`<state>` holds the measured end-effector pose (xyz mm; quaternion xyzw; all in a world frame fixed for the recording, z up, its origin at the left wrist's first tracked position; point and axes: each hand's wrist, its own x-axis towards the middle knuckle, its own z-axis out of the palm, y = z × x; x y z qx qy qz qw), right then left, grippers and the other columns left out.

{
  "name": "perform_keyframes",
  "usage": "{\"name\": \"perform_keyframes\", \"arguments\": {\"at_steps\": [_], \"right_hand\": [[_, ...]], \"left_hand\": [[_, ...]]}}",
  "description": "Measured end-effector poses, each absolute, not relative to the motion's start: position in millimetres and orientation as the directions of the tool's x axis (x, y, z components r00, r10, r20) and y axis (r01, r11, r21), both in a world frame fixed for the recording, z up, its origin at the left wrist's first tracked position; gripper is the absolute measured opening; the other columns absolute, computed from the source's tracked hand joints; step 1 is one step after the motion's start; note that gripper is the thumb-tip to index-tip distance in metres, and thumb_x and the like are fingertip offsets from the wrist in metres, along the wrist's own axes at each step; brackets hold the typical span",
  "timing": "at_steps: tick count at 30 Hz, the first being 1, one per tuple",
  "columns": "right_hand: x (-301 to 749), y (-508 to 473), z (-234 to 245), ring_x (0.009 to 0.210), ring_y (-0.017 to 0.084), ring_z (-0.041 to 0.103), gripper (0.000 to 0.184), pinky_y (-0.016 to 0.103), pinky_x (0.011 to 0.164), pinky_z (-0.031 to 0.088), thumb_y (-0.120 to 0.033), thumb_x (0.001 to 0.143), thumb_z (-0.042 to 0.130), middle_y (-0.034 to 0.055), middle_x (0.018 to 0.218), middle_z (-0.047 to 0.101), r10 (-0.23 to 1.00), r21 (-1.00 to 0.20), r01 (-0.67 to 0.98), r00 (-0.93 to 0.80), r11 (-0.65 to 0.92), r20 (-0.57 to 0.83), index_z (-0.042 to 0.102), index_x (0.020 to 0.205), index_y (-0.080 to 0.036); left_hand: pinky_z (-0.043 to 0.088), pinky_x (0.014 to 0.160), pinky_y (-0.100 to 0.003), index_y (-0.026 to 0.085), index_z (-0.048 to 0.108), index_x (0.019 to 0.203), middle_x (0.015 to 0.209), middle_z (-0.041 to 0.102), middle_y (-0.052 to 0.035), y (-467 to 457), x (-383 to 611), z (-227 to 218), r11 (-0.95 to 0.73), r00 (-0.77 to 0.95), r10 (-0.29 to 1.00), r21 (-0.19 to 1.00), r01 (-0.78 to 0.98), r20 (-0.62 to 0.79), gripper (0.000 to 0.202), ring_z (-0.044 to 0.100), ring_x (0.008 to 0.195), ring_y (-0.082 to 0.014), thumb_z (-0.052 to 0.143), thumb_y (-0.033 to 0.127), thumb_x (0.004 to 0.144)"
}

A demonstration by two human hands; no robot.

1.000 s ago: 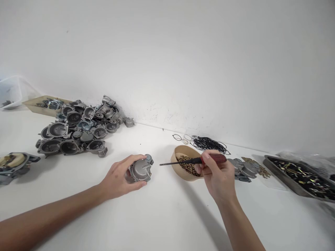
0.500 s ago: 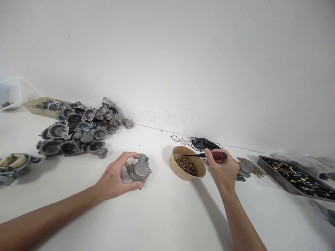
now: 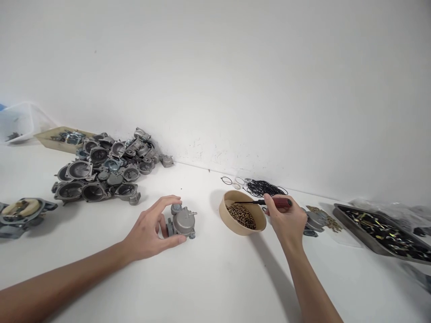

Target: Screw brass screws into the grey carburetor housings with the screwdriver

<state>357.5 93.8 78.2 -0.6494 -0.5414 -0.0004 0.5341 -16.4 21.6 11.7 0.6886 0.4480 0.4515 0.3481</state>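
Observation:
A grey metal carburetor (image 3: 184,221) stands on the white table with its rounded bowl facing up. My left hand (image 3: 151,231) is curved round its left side, thumb at the front and forefinger at the back. My right hand (image 3: 288,220) grips the dark red handle of a screwdriver (image 3: 282,202). The screwdriver's thin shaft reaches left over the rim of a tan paper bowl (image 3: 226,214), its tip just above or among the small brass-coloured screws (image 3: 241,216) inside. I cannot tell whether a screw is on the tip.
Many grey carburetor bowls (image 3: 92,192) are heaped at the left, before a beige tray (image 3: 50,141). A carburetor body (image 3: 25,213) lies at far left. Black rubber rings (image 3: 262,188) lie by the wall. Brass parts (image 3: 333,223) and a metal tray (image 3: 362,231) of parts are at right.
The carburetor has turned within my left hand, its side stub now nearer the back. The screwdriver's tip has dropped lower into the bowl.

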Motion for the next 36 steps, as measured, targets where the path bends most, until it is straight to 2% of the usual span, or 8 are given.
{"name": "perform_keyframes", "arguments": {"at_steps": [2,4,6,16,24,28,32,36], "right_hand": [[358,94,79,0.055,0.020,0.064,0.037,0.035,0.063,0.052,-0.055,0.079,0.080,0.0034,0.065,0.071,0.689,-0.694,0.701,0.422,0.165,0.590,0.070,0.082,-0.020],[357,93,81,0.055,0.020,0.064,0.035,0.035,0.064,0.053,-0.054,0.078,0.081,0.0027,0.063,0.070,0.672,-0.696,0.697,0.433,0.173,0.601,0.071,0.080,-0.020],[354,90,84,0.055,0.019,0.063,0.034,0.035,0.063,0.053,-0.052,0.078,0.082,0.0021,0.062,0.069,0.662,-0.699,0.692,0.440,0.181,0.607,0.071,0.080,-0.020],[322,63,107,0.053,0.017,0.060,0.030,0.033,0.054,0.049,-0.048,0.080,0.089,-0.0017,0.060,0.064,0.646,-0.766,0.499,0.436,0.405,0.626,0.071,0.081,-0.024],[305,49,116,0.051,0.014,0.054,0.032,0.031,0.049,0.046,-0.044,0.073,0.097,-0.0029,0.058,0.061,0.702,-0.799,0.192,0.392,0.570,0.595,0.074,0.078,-0.023],[299,45,118,0.051,0.013,0.051,0.036,0.029,0.044,0.043,-0.045,0.068,0.100,-0.0022,0.060,0.058,0.728,-0.807,0.114,0.373,0.579,0.575,0.073,0.073,-0.022],[294,40,114,0.053,0.013,0.054,0.033,0.028,0.045,0.046,-0.045,0.075,0.096,-0.0013,0.066,0.059,0.805,-0.850,0.060,0.294,0.523,0.516,0.073,0.076,-0.022],[283,36,105,0.057,0.012,0.054,0.029,0.028,0.049,0.049,-0.045,0.083,0.090,-0.0007,0.072,0.059,0.877,-0.904,0.017,0.233,0.428,0.419,0.072,0.080,-0.022]], "left_hand": [[0.046,0.054,-0.025,0.029,0.057,0.140,0.105,0.075,-0.0018,23,-17,11,-0.334,0.195,0.939,0.886,0.321,0.283,0.066,0.060,0.059,-0.0128,0.083,0.042,0.081],[0.045,0.056,-0.026,0.028,0.058,0.140,0.070,0.061,0.0067,24,-17,10,-0.303,0.194,0.949,0.888,0.345,0.248,0.068,0.058,0.059,-0.0166,0.084,0.045,0.079],[0.044,0.058,-0.027,0.027,0.058,0.141,0.061,0.050,0.0097,25,-17,9,-0.268,0.184,0.960,0.892,0.364,0.213,0.072,0.056,0.060,-0.0180,0.085,0.048,0.078],[0.048,0.065,-0.029,0.030,0.055,0.146,0.077,0.056,0.0064,32,-19,-2,-0.253,0.173,0.964,0.900,0.356,0.202,0.081,0.057,0.065,-0.0170,0.089,0.050,0.076],[0.056,0.081,-0.035,0.033,0.055,0.146,0.123,0.065,-0.0061,35,-19,-2,-0.247,0.149,0.966,0.919,0.306,0.210,0.091,0.062,0.092,-0.0231,0.097,0.047,0.066],[0.055,0.078,-0.033,0.034,0.054,0.148,0.129,0.061,-0.0076,36,-17,0,-0.175,0.166,0.977,0.954,0.243,0.137,0.095,0.059,0.083,-0.0181,0.097,0.045,0.065],[0.052,0.067,-0.029,0.036,0.050,0.151,0.128,0.059,-0.0065,35,-17,-1,-0.108,0.224,0.973,0.975,0.193,0.064,0.098,0.050,0.066,-0.0100,0.097,0.041,0.065],[0.050,0.065,-0.027,0.036,0.052,0.149,0.135,0.058,-0.0067,36,-18,-3,-0.127,0.235,0.968,0.977,0.168,0.085,0.098,0.054,0.070,-0.0107,0.099,0.035,0.064]]}}
